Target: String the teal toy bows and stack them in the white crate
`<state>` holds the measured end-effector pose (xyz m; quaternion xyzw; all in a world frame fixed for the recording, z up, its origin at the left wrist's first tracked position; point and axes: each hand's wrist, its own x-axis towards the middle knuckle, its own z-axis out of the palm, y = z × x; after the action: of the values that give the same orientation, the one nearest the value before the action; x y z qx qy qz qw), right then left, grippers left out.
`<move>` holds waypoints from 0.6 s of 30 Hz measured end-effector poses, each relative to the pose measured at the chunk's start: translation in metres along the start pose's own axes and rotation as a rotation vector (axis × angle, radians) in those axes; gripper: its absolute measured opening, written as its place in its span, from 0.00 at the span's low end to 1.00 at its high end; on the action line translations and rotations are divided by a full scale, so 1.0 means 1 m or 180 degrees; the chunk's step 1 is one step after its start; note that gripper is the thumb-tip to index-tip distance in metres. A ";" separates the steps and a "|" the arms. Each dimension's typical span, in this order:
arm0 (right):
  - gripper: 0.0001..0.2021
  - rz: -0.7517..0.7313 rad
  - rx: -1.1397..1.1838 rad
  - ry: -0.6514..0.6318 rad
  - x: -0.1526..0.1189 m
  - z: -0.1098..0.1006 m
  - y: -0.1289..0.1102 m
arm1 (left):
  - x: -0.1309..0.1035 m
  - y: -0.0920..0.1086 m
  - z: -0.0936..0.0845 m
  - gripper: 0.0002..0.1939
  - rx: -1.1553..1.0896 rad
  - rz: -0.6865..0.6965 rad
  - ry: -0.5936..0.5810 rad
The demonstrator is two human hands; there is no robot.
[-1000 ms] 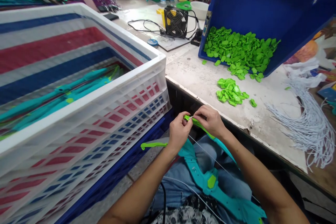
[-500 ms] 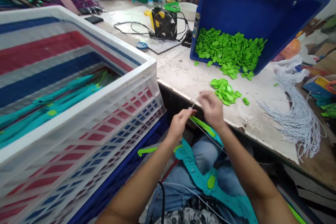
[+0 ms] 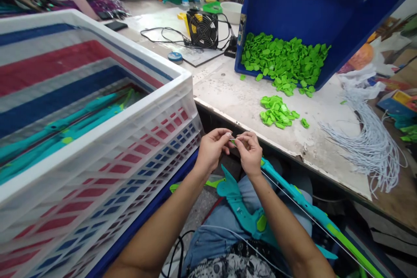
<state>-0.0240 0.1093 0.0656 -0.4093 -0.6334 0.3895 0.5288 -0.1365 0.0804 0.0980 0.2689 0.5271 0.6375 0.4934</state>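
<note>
My left hand pinches a thin white cord near the table's front edge. Close beside it, my right hand has its fingers closed on the same cord, with a short stretch showing between the fingertips. A bit of green shows at the fingertips. From under my right hand a teal and green toy limb runs down to the lower right, a white cord alongside it. Another teal piece with a green patch lies across my lap, partly behind my right forearm.
A white crate with teal pieces inside stands at the left. On the table are a tipped blue bin of green pieces, a small green pile, white cords and a black fan.
My right hand has moved down, beside my left hand, which has shifted slightly left. The teal and green limb now extends farther to the lower right.
</note>
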 end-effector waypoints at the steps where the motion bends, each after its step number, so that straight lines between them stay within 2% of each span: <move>1: 0.04 0.0019 -0.0004 0.0053 0.000 0.001 -0.002 | 0.000 0.001 0.000 0.17 -0.0092 -0.0154 -0.0063; 4: 0.05 -0.0070 -0.0057 0.0166 0.001 0.005 -0.007 | 0.002 0.005 -0.005 0.20 -0.0134 -0.0490 -0.0339; 7: 0.07 -0.0219 -0.0125 0.0084 0.001 0.009 -0.009 | 0.001 0.009 -0.008 0.20 -0.0194 -0.0670 -0.0512; 11: 0.12 -0.0336 -0.0054 -0.0241 0.000 0.009 -0.008 | -0.002 0.008 -0.002 0.17 -0.0420 -0.0678 -0.0153; 14: 0.13 -0.0515 -0.0134 -0.0260 0.000 0.005 -0.007 | -0.002 0.007 0.005 0.13 -0.0547 -0.0581 0.0161; 16: 0.10 -0.0713 -0.0351 -0.0249 0.002 0.001 -0.008 | -0.001 0.010 0.007 0.10 -0.0590 -0.0617 0.0137; 18: 0.09 -0.0892 -0.0522 -0.0249 0.005 -0.003 -0.009 | 0.001 0.013 0.007 0.08 -0.0561 -0.0707 -0.0048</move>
<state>-0.0221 0.1114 0.0759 -0.3432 -0.7341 0.2746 0.5177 -0.1357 0.0845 0.1119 0.1694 0.4919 0.6207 0.5867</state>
